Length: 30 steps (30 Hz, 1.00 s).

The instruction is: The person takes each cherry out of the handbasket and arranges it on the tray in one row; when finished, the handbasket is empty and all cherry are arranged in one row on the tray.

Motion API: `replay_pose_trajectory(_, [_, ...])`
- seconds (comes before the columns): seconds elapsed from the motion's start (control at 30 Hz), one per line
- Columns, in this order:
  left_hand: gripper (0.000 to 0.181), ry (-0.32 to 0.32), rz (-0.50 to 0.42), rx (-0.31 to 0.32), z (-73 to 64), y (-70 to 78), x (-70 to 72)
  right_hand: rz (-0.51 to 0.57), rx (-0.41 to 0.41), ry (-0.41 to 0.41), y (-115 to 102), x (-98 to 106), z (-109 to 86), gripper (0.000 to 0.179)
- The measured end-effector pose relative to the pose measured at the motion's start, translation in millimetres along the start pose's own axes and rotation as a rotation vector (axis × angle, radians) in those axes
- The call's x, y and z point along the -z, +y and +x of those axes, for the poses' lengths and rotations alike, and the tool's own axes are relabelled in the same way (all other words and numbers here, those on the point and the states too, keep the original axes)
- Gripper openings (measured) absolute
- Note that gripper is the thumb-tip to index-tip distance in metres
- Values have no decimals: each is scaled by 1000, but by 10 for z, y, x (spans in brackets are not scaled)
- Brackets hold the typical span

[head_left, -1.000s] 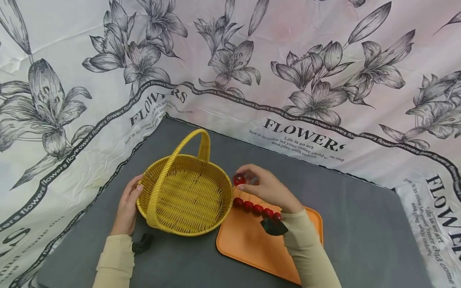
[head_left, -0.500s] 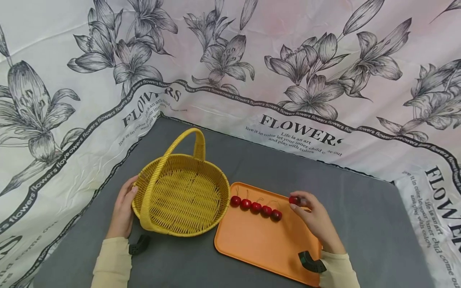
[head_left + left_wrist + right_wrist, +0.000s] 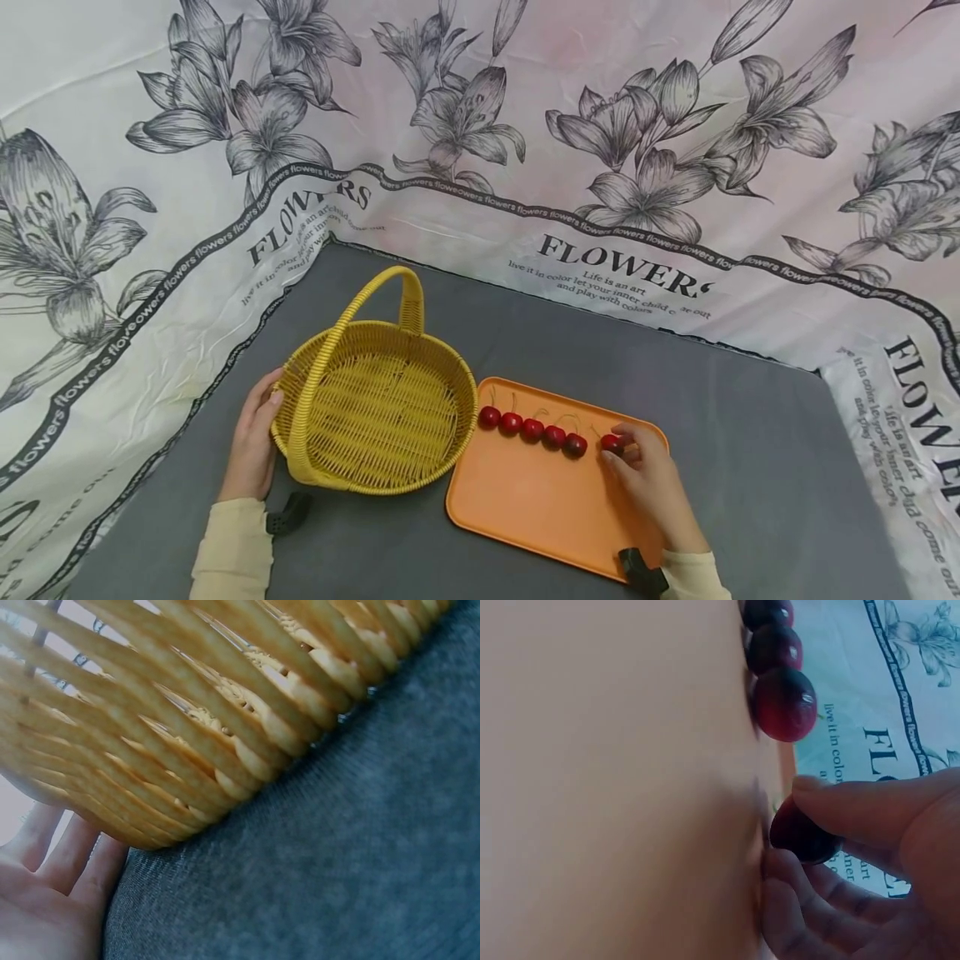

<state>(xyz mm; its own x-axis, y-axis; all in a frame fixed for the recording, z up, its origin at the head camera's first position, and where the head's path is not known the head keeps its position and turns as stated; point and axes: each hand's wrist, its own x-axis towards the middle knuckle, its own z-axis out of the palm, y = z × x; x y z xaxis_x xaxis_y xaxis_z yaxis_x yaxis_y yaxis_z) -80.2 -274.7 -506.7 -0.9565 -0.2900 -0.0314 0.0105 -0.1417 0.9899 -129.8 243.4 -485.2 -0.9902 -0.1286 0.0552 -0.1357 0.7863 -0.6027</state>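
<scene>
A red cherry [image 3: 611, 443] is pinched between the thumb and fingers of my right hand [image 3: 652, 475], low over the right part of the orange tray [image 3: 525, 517]. In the right wrist view, the pinched cherry [image 3: 804, 831] shows dark, with the fingertips right at the tray surface. To its left, several cherries [image 3: 532, 430] with thin stems lie in a row along the tray's back part. My left hand [image 3: 253, 437] rests against the outer left side of a yellow woven basket [image 3: 390, 417]. In the left wrist view, its fingers [image 3: 71, 855] reach out straight to the basket wall [image 3: 150, 750].
The basket, with its tall arched handle [image 3: 318, 367], stands directly left of the tray, close to its edge. Both are on a dark grey table [image 3: 360, 542]. A white cloth with a flower print [image 3: 465, 125] closes off the back and sides.
My right hand has moved from beside the basket's right rim to the right, then down to the tray, with the cherry in its fingers. The left hand stays at the basket.
</scene>
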Motion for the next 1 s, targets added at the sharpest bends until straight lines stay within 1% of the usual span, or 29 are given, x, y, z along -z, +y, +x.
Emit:
replay_pose_trajectory(0.13, [47, -3, -15, 9, -4, 0, -16, -37, -18, -28, -14, -39, -4, 38])
replay_pose_trajectory(0.27, [47, 2, -18, 14, -4, -2, -34, -41, -22, -32, -39, -59, 0, 36])
replay_pose_trajectory(0.5, [48, -2, 6, 16, 27, -11, -60, -65, 17, -14, -22, -107, -17, 39])
replay_pose_trajectory(0.63, [48, -9, 10, 17, 52, -10, -74, -72, 17, -17, 1, -121, -26, 40])
replay_pose_trajectory(0.93, [48, -27, 5, 14, 101, -28, -112, -76, -35, -56, 10, -105, -39, 40])
replay_pose_trajectory(1.0, [49, -15, -3, 10, 95, -25, -114, -79, -45, -62, 0, -104, -51, 41])
